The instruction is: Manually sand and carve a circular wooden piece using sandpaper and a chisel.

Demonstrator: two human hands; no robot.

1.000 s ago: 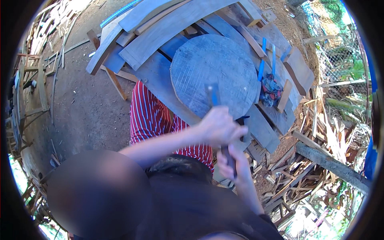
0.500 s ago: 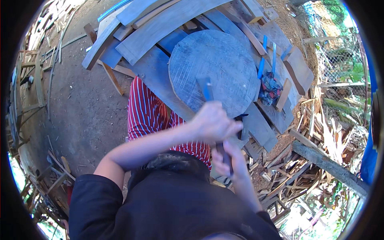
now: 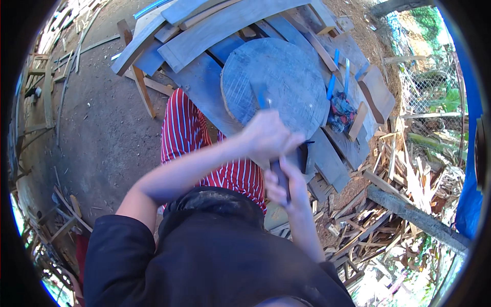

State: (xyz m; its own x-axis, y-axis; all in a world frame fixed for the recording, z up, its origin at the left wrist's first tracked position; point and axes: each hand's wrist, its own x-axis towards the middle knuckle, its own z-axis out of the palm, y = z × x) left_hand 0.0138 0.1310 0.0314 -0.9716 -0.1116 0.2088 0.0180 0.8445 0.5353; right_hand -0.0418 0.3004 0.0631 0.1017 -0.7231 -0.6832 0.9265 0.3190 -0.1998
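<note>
A round wooden slab [image 3: 286, 66] with streaked, scratched-looking grain lies on a bench of boards in front of me. Both hands grip one long tool with a dark handle [image 3: 280, 179] and a flat metal blade [image 3: 261, 95]; motion blur hides its exact kind. My left hand [image 3: 266, 134] is closed around the tool's upper part, close to the blade, over the slab's near edge. Lower down, nearer my body, my right hand [image 3: 290, 187] wraps the handle. The blurred blade is over the slab's near-left part; whether it touches cannot be told.
Curved boards [image 3: 220, 36] are piled beyond the slab. Beside its right edge are blue-handled tools [image 3: 332, 77], a crumpled dark cloth-like bundle [image 3: 341, 112] and a small wood block [image 3: 358, 122]. Wood scraps [image 3: 378, 225] heap at lower right, near a grey beam [image 3: 414, 217].
Both hands and the tool have moved away from my body, carrying the blade farther over the slab. My view has also shifted slightly. Both hands still hold the tool.
</note>
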